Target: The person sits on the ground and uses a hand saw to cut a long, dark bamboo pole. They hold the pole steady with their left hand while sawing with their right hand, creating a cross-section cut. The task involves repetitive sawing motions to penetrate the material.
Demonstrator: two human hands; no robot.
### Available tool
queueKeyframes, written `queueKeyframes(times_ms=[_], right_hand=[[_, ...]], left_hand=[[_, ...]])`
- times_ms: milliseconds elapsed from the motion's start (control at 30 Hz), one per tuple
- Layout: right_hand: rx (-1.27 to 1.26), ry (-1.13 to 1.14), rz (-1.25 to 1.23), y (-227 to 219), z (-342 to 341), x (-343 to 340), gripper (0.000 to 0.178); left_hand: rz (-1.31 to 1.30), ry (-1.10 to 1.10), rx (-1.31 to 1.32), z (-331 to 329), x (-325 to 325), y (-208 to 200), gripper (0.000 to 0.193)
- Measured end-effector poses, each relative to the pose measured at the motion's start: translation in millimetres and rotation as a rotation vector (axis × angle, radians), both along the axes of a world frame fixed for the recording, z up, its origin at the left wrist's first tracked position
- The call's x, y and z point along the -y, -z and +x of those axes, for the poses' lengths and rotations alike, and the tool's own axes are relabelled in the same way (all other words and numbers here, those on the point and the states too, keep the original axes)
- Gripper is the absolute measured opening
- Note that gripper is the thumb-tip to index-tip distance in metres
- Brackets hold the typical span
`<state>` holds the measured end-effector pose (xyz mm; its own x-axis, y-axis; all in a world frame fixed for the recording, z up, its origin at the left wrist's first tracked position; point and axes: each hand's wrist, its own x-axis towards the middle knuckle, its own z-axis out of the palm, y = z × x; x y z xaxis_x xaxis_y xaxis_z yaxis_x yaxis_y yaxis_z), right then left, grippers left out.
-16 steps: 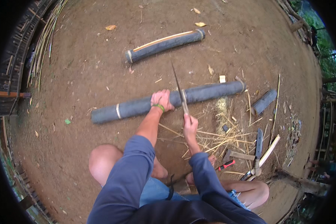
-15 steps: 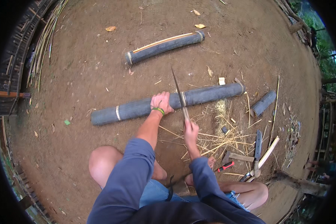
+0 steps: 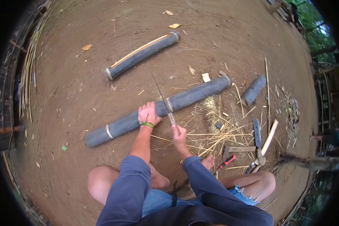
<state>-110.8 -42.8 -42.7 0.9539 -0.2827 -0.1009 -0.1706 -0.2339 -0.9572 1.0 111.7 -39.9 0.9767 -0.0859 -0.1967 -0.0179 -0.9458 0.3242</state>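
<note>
Long dark bamboo pole (image 3: 197, 95) slanting across the centre of the frame – a blade crossing it.
A shorter bamboo length (image 3: 144, 56) lies upper left of centre; the thin-bladed tool (image 3: 170, 117) crosses the pole beside a pale ring. The left hand (image 3: 148, 113) is clamped on the pole, left of the blade – the right hand (image 3: 179, 136) is wrapped round the tool's handle, just below.
</note>
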Motion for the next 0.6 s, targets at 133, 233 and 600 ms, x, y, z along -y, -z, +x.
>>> queueKeyframes(times_ms=[133, 233, 600], right_hand=[[0.004, -0.032, -0.05, 7, -8, 4, 0.044], [-0.004, -0.05, 0.02, 17, -14, 9, 0.043], [-0.072, -0.062, 0.075, 3, -10, 10, 0.043]], left_hand=[[0.052, -0.014, 0.052, -9, 0, 5, 0.085], [0.044, 0.007, 0.103, -11, 2, 6, 0.084], [0.074, 0.033, 0.127, -13, 0, 12, 0.083]])
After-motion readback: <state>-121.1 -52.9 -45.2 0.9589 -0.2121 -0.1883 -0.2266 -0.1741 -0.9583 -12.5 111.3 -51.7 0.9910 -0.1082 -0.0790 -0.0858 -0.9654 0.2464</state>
